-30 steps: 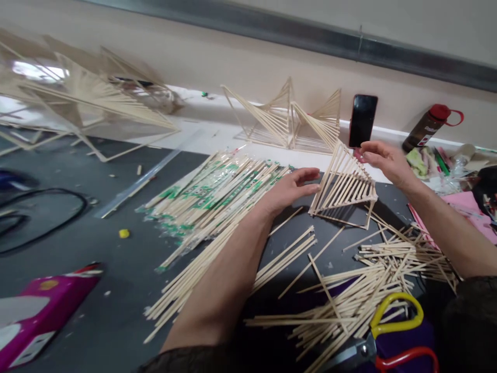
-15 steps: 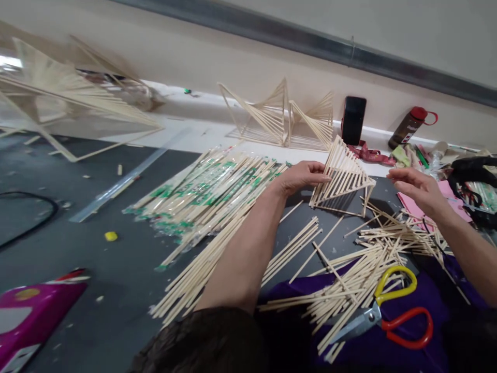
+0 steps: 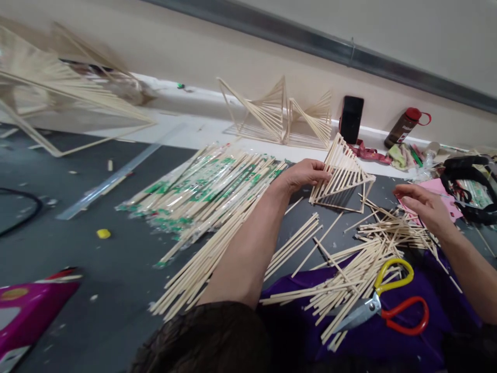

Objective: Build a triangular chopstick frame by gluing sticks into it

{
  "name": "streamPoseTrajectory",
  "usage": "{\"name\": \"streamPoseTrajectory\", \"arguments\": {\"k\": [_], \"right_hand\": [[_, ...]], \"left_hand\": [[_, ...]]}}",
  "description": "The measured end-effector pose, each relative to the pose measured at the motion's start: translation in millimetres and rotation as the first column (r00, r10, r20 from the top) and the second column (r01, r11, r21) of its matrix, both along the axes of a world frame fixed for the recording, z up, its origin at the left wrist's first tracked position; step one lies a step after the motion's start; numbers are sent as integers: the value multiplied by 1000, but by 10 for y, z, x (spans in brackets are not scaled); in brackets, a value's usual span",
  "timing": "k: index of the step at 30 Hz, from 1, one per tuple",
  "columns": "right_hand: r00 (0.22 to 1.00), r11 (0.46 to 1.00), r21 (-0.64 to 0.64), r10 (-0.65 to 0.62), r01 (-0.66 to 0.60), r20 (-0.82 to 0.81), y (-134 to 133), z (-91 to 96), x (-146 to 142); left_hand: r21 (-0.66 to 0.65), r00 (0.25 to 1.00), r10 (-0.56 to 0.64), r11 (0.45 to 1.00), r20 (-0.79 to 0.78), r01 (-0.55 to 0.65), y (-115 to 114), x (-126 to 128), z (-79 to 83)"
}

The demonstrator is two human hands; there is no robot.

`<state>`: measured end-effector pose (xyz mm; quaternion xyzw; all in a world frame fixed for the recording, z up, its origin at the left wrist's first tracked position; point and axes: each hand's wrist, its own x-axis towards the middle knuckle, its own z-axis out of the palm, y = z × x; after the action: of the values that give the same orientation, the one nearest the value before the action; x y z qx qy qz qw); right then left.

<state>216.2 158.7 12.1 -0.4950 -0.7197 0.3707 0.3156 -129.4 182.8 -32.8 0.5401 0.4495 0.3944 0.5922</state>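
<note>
My left hand (image 3: 306, 173) grips the left edge of a small twisted frame (image 3: 341, 178) built of thin wooden sticks, which rests on the dark table. Farther right, my right hand (image 3: 425, 207) hovers with its fingers apart and nothing in them, beside a pink paper (image 3: 433, 189). Below it lies a loose pile of wooden sticks (image 3: 382, 243), partly on purple cloth (image 3: 411, 274). Scissors (image 3: 375, 304) with one yellow and one red handle lie on the near side of the pile. A few separate sticks (image 3: 295, 243) lie between my left forearm and the pile.
Plastic-wrapped sticks (image 3: 217, 189) lie left of my forearm, near a clear ruler (image 3: 112, 178). Two finished-looking stick frames (image 3: 264, 114), a phone (image 3: 351, 120) and a red-capped bottle (image 3: 404, 127) stand by the wall. A larger stick model (image 3: 77, 98) fills the far left.
My right hand has moved down a little, away from the small frame toward the stick pile. My left hand stays on the frame's left edge. The view has shifted slightly.
</note>
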Motion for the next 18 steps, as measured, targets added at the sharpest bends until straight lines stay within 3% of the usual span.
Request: {"name": "streamPoseTrajectory", "arguments": {"k": [18], "right_hand": [[999,998,-31,49,-49,15,-110,-186,-26]], "left_hand": [[13,999,34,999,-43,-33,-25,38,50]]}}
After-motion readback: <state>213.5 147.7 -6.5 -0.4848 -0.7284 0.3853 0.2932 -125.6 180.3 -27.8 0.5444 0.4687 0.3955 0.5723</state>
